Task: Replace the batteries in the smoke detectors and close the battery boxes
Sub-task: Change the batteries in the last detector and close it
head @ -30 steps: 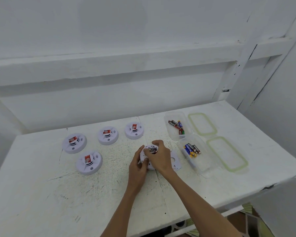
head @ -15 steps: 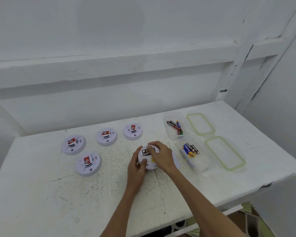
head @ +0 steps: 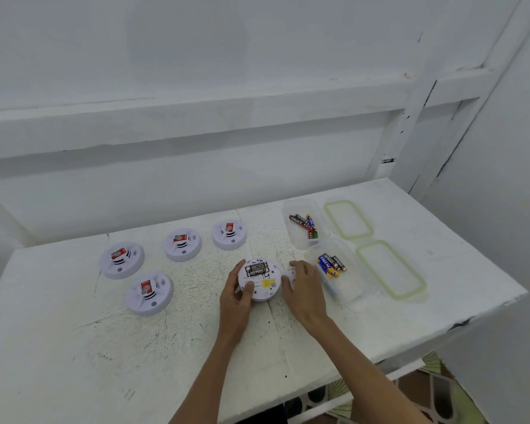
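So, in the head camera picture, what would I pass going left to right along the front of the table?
Closed smoke detector → left hand → opened smoke detector → right hand → near battery box → green-rimmed lid.

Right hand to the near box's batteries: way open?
Probably yes: the near box sits lidless right beside the right hand, its batteries exposed, nothing between.
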The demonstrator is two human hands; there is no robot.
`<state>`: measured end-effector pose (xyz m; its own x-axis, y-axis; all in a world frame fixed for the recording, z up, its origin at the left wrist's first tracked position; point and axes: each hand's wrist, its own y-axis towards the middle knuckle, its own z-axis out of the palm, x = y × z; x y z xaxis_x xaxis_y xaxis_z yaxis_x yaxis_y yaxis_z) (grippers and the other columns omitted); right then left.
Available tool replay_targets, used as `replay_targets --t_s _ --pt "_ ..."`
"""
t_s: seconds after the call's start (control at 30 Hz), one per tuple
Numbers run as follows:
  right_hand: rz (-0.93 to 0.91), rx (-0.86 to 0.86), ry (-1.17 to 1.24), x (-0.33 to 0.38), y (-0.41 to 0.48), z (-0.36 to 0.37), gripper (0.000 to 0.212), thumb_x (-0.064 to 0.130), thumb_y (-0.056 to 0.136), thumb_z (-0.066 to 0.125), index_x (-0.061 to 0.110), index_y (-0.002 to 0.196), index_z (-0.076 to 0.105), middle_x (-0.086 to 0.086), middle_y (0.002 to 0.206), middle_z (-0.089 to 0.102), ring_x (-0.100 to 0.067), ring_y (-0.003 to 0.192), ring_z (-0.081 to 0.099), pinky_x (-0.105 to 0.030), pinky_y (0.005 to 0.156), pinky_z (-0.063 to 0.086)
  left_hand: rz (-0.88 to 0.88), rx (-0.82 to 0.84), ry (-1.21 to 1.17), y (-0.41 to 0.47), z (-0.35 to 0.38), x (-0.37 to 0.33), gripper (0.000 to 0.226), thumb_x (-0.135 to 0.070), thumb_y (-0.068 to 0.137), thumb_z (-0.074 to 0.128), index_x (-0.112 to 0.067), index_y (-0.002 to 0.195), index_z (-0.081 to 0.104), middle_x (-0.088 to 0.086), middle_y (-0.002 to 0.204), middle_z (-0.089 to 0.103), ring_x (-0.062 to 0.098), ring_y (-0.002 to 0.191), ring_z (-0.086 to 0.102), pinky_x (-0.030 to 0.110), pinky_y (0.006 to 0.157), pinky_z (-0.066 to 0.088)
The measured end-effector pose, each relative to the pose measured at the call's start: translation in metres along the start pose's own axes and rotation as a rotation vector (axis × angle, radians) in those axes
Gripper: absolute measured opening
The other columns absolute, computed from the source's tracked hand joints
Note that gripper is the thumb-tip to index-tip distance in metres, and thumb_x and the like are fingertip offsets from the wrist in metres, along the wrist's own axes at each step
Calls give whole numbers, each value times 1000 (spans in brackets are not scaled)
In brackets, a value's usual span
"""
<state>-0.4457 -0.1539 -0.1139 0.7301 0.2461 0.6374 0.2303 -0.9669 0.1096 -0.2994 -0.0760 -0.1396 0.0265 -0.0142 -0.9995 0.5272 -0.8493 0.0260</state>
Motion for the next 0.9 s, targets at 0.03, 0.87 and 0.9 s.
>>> replay_targets --t_s 0.03,0.87,0.9 --pt "-1 25 -54 -1 -2 1 49 32 93 62 15 137 49 -4 137 51 -23 129 42 -35 102 42 -5 -2 -5 1 0 1 47 -9 104 58 -28 147 54 -6 145 60 17 130 60 47 100 59" --pt "37 -80 250 31 -15 -2 67 38 82 69 24 142 41 4 129 52 -13 117 45 -33 96 46 -133 -65 -283 -2 2 -8 40 -6 109 41 -24 141 57 2 138 65 26 123 66 54 93 60" --pt "-6 -58 257 35 -16 -2 67 38 82 70 25 142 41 4 128 51 -12 116 46 -31 94 47 -135 -63 -297 -2 2 -8 39 -5 109 42 -24 140 57 2 136 66 27 121 67 54 92 60"
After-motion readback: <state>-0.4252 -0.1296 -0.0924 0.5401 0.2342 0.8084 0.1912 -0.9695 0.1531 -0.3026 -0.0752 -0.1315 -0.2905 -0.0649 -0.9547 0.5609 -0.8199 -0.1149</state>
